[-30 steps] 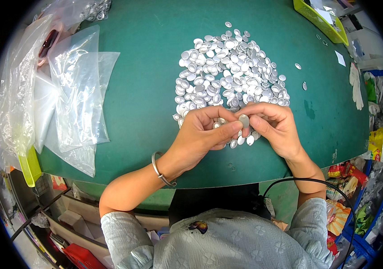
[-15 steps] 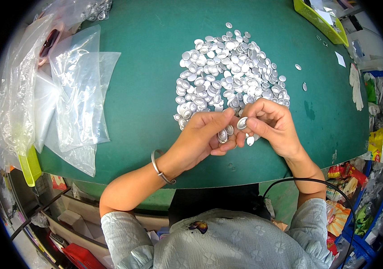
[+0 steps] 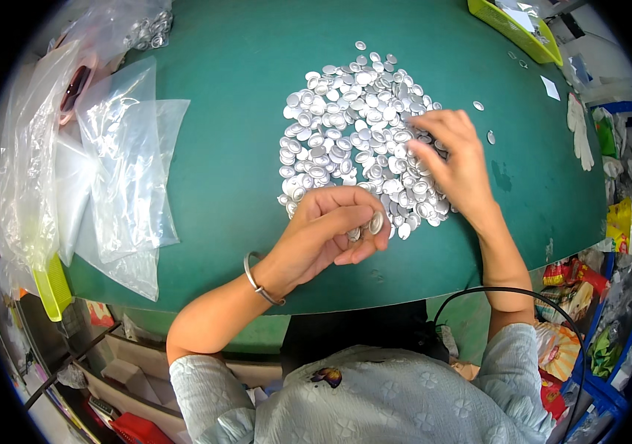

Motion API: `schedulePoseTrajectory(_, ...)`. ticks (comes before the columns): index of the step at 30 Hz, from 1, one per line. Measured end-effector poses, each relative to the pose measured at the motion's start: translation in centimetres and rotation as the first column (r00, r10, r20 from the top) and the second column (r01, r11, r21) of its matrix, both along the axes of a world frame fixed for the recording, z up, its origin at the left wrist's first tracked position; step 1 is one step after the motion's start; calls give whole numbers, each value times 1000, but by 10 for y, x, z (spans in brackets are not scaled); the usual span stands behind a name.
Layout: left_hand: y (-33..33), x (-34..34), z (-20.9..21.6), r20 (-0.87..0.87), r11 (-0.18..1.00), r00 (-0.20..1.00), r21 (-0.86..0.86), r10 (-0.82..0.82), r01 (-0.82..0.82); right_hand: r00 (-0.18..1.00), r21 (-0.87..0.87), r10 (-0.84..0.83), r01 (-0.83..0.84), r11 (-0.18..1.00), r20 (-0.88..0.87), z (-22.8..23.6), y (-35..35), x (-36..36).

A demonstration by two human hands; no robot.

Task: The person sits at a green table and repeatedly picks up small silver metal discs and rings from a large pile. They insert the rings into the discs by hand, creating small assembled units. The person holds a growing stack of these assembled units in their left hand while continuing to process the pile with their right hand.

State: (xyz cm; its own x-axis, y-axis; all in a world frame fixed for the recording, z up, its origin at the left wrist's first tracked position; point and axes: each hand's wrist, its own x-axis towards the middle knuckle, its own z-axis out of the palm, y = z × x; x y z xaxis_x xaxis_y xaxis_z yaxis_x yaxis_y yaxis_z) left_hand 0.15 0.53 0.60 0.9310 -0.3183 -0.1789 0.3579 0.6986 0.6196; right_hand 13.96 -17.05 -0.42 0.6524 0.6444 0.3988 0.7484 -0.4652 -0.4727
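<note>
A broad pile of small oval silver metal pieces (image 3: pixel 330 152) covers the middle of the green tabletop. Near its front edge, my left hand (image 3: pixel 330 226) is curled around a few of the oval metal pieces (image 3: pixel 376 223); one shows between thumb and fingers, and part of another lies in the palm. Over the right side of the pile, my right hand (image 3: pixel 456 155) has its thumb and fingers spread apart. Nothing shows between them, though some fingertips are partly hidden.
Clear plastic bags (image 3: pixel 127 163) lie on the left of the green table (image 3: pixel 234 96). A yellow-green basket (image 3: pixel 516 29) stands at the far right, with a white glove (image 3: pixel 579 133) nearer. Two loose ovals sit right of the pile. A black cable (image 3: pixel 501 289) crosses my right arm.
My right hand has moved away from the left, up and right over the pile, its fingers opening. My left hand stays near the front edge, still holding metal pieces. The view has shifted slightly.
</note>
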Motion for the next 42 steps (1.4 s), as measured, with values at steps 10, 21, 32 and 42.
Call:
schedulePoseTrajectory(10,-7,2,-5,-21,980,999,196,-33,36,994,-17,-57,55,998,-91,-8,6,-9)
schedulePoseTrajectory(21,-11,0,-9,37,930,984,321,175,-177,324,442,363,212,872,-873,7,4,-24)
schedulePoseTrajectory(32,-11,0,-7,1,897,970,380,245,-227,766,475,374,-103,874,-522,14,11,-47)
schedulePoseTrajectory(42,-11,-1,-7,61,934,972,272,225,-233,935,345,346,-352,870,82,15,15,-47)
